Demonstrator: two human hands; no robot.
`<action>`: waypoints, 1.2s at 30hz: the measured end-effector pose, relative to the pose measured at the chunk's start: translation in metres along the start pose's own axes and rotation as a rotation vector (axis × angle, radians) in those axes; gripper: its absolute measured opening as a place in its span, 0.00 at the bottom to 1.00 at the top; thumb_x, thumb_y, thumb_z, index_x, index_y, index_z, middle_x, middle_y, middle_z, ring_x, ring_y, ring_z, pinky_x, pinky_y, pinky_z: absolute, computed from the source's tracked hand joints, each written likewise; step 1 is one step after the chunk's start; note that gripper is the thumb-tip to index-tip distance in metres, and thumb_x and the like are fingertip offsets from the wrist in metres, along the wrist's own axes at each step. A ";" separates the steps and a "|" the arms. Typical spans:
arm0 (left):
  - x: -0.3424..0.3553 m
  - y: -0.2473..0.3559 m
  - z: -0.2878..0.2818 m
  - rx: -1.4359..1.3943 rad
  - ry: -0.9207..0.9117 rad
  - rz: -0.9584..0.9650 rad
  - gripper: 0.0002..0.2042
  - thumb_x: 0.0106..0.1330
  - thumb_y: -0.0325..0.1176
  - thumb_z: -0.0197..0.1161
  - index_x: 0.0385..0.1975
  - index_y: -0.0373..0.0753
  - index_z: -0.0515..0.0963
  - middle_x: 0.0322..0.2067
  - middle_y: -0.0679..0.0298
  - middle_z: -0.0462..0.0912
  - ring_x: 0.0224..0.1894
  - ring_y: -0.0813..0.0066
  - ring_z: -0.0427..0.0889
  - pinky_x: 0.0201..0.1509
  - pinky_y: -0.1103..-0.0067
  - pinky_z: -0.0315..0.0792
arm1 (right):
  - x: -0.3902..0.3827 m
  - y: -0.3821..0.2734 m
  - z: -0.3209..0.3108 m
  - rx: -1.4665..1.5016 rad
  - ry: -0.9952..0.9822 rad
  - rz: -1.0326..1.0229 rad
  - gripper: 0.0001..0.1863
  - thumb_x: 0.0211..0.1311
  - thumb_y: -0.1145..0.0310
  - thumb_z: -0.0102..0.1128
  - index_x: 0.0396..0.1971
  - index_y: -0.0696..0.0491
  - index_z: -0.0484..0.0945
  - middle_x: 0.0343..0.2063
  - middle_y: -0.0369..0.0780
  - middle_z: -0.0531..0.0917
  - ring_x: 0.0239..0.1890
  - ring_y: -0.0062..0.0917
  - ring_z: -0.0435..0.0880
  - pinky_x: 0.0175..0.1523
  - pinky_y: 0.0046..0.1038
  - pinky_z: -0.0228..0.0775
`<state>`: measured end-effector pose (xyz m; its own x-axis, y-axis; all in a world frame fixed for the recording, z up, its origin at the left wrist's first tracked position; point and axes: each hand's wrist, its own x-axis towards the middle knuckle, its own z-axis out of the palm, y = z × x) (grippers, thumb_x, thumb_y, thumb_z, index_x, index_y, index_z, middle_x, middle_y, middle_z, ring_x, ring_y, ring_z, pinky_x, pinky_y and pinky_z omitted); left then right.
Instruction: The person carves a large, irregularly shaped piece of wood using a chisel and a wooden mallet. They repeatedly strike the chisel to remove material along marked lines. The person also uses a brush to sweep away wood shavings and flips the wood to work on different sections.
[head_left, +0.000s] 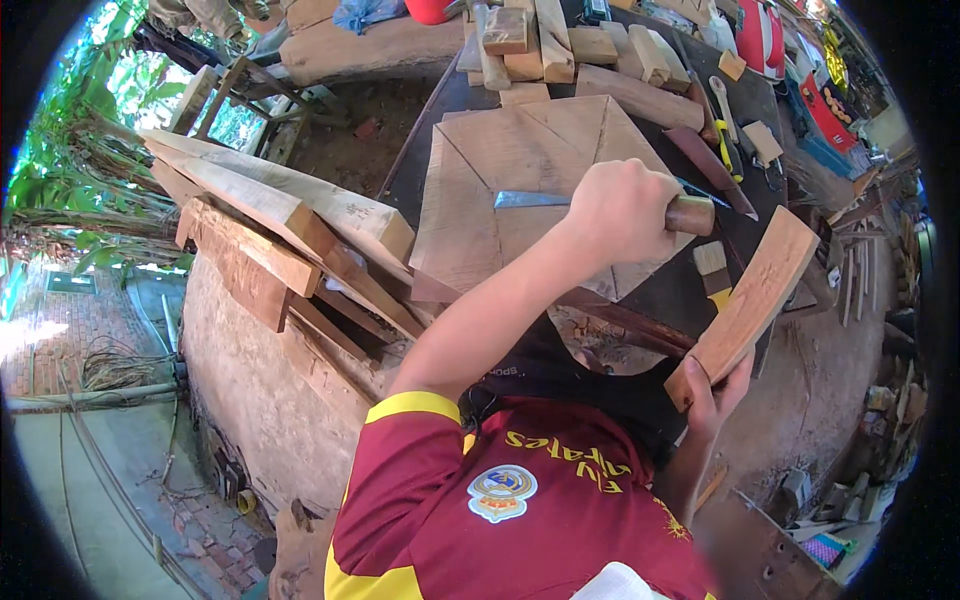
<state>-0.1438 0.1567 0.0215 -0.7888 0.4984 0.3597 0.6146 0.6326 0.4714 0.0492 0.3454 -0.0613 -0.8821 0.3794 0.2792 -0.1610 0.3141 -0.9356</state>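
My left hand (625, 215) is closed in a fist around a chisel. The chisel's flat metal blade (530, 200) points left over a many-sided wooden panel (460, 240), and the butt of its round wooden handle (690, 215) sticks out on the right. Dark straight lines run across the panel's face; I cannot tell whether the blade touches it. At the lower right, my right hand (715, 395) grips the near end of a slightly curved wooden block (750, 300), which tilts up and away to the right. The panel rests on a dark workbench (400, 165).
Wood offcuts (590, 45) crowd the bench's far side. To the right lie a yellow-and-black handled tool (728, 150), a brush (713, 270) and a dark pointed wood strip (710, 170). Long boards (290, 215) lean at the left. A red container (430, 10) stands behind.
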 end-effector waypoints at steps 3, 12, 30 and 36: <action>-0.003 -0.004 0.001 0.028 0.015 0.002 0.07 0.40 0.34 0.62 0.17 0.40 0.74 0.17 0.55 0.78 0.25 0.52 0.80 0.30 0.63 0.75 | 0.001 -0.005 -0.005 0.004 -0.023 0.013 0.36 0.46 0.77 0.64 0.58 0.62 0.61 0.48 0.43 0.71 0.48 0.27 0.71 0.54 0.29 0.63; -0.003 -0.019 -0.005 0.055 0.044 -0.043 0.05 0.41 0.32 0.61 0.16 0.39 0.74 0.17 0.52 0.77 0.25 0.49 0.79 0.29 0.62 0.74 | 0.005 -0.013 -0.001 0.007 0.022 -0.095 0.34 0.47 0.77 0.63 0.56 0.63 0.62 0.44 0.44 0.73 0.44 0.27 0.75 0.50 0.27 0.68; -0.182 -0.035 -0.075 0.244 0.461 -0.608 0.16 0.50 0.36 0.74 0.32 0.32 0.79 0.33 0.53 0.82 0.35 0.55 0.81 0.40 0.69 0.74 | -0.008 0.008 -0.003 -0.003 -0.024 0.044 0.32 0.50 0.75 0.66 0.56 0.63 0.63 0.48 0.42 0.72 0.51 0.26 0.71 0.56 0.28 0.63; -0.173 -0.026 -0.059 0.285 0.500 -0.685 0.20 0.50 0.38 0.74 0.37 0.31 0.78 0.41 0.49 0.81 0.40 0.54 0.81 0.44 0.69 0.74 | -0.008 -0.002 0.005 -0.080 -0.031 0.079 0.32 0.49 0.74 0.68 0.55 0.62 0.65 0.46 0.41 0.73 0.49 0.26 0.72 0.54 0.29 0.64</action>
<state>-0.0240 0.0192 -0.0051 -0.8538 -0.3173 0.4127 -0.0666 0.8528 0.5179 0.0540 0.3369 -0.0625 -0.9042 0.3787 0.1976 -0.0562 0.3531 -0.9339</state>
